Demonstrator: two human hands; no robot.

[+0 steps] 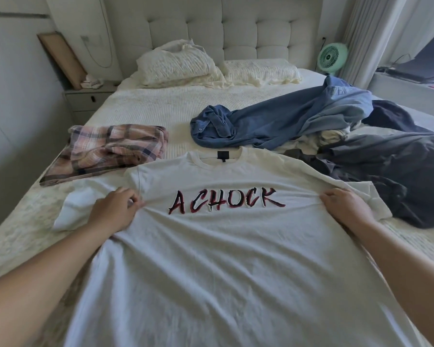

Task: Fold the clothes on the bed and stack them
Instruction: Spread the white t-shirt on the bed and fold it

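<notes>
Head cam, close, down over bed [145,106]

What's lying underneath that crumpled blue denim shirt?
Pale crumpled clothes peek out beneath the blue denim shirt, beside a dark grey garment. How many pieces lie under it is hidden.

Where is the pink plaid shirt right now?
In the head view, the pink plaid shirt lies folded on the bed's left side, just beyond the white T-shirt's left sleeve and across from the crumpled blue denim shirt.

A white T-shirt [223,246] lettered "ACHOCK" lies spread face-up on the bed [161,106]. A folded pink plaid shirt [108,149] lies beside its left shoulder. A blue denim shirt [286,118] and dark garments [398,171] lie crumpled to its right.
</notes>
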